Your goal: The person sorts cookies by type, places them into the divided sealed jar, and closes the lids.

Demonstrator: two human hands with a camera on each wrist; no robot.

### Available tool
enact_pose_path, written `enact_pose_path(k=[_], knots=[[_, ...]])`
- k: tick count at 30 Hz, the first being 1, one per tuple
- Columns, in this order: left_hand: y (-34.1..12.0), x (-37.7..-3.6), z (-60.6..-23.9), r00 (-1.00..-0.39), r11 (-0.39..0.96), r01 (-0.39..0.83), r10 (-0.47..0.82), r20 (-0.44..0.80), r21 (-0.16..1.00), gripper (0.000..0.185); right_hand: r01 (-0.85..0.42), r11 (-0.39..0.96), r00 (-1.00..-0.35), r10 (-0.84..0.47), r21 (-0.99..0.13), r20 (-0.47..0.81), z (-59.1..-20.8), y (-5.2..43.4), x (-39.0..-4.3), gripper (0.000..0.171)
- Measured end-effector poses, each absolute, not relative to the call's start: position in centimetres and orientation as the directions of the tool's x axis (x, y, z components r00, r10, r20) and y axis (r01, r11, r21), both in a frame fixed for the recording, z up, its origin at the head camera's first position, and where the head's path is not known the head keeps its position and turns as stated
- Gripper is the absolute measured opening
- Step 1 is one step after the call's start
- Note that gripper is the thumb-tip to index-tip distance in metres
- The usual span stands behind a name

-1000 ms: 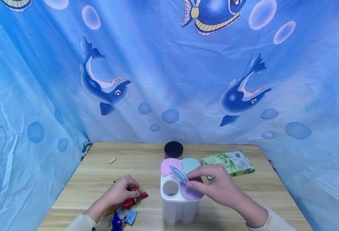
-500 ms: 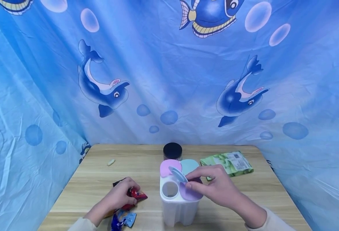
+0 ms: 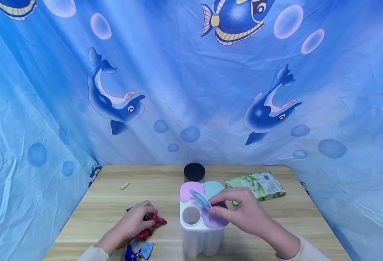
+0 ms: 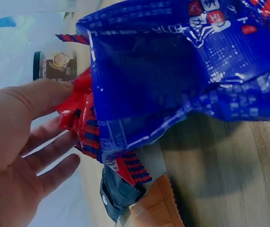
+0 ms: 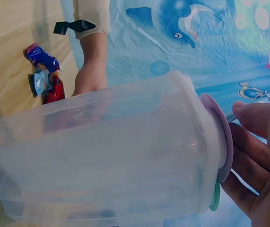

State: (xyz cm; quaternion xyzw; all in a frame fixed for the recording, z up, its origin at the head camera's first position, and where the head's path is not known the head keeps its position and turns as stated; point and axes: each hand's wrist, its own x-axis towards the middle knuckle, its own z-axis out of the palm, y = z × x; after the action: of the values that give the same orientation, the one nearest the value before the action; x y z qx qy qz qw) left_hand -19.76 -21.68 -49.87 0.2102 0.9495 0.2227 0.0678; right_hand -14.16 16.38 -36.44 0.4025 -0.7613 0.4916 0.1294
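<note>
flap held up, snack packet gripped

right hand is pinched on the blue flap lid, held raised so one round opening of the clear container stays exposed. left hand is curled around a red snack packet on the table, beside the container; more packets lie underneath.

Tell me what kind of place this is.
Probably a makeshift home tabletop set, not a real kitchen: a wooden table hemmed in by a blue dolphin-print curtain, with snack packets and a clear plastic container laid out.
</note>
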Motion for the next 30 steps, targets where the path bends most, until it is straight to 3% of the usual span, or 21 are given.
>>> enact_pose_path(k=[7,11,16,23,30], knots=[[-21.9,-19.6,-49.1,-0.927,0.754,0.358,0.359,0.111,0.551,0.026,-0.747,0.182,-0.633,-0.485,-0.639,0.603,-36.6,16.2,-14.3,0.011],[-21.5,-19.4,-47.0,-0.918,0.651,0.392,0.326,0.226,0.651,0.023,-0.746,0.19,-0.639,-0.476,-0.638,0.605,-36.7,16.3,-14.3,0.011],[-20.6,-18.5,-43.4,-0.921,0.501,0.383,0.268,0.281,0.776,0.022,-0.74,0.203,-0.648,-0.47,-0.641,0.6,-36.7,16.3,-14.3,0.012],[-18.7,-16.4,-38.1,-0.886,0.309,0.454,0.258,0.386,0.836,0.021,-0.74,0.201,-0.647,-0.471,-0.642,0.599,-36.6,16.3,-14.3,0.011],[-16.2,-14.0,-34.9,-0.87,0.185,0.464,0.279,0.407,0.866,0.029,-0.736,0.207,-0.654,-0.467,-0.645,0.596,-36.7,16.3,-14.4,0.012]])
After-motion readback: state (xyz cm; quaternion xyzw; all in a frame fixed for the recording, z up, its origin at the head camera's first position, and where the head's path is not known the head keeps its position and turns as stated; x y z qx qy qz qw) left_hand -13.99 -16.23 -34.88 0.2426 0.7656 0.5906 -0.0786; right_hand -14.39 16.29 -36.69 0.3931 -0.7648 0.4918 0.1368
